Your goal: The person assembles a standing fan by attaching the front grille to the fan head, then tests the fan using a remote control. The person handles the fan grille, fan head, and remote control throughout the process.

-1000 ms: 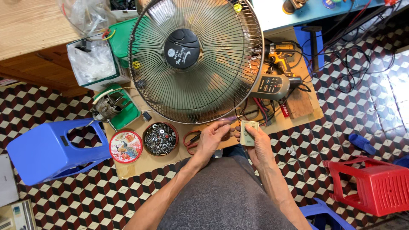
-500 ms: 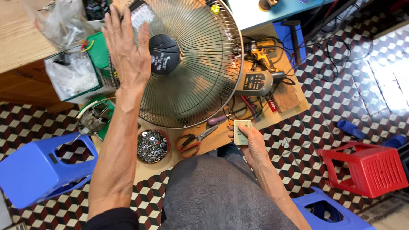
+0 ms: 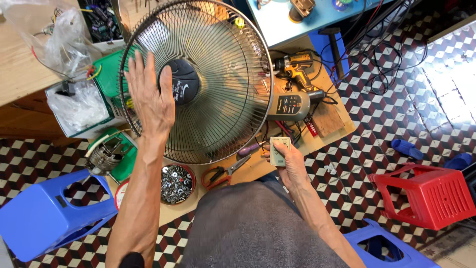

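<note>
The left hand [image 3: 148,97] lay open on the fan [image 3: 218,64]; at four o'clock, the right hand [image 3: 290,164] gripped a remote [image 3: 279,150].

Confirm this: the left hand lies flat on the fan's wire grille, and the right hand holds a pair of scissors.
Not quite. In the head view the left hand does lie flat on the fan's wire grille, but the right hand holds a small pale remote control. The scissors lie on the board.
</note>
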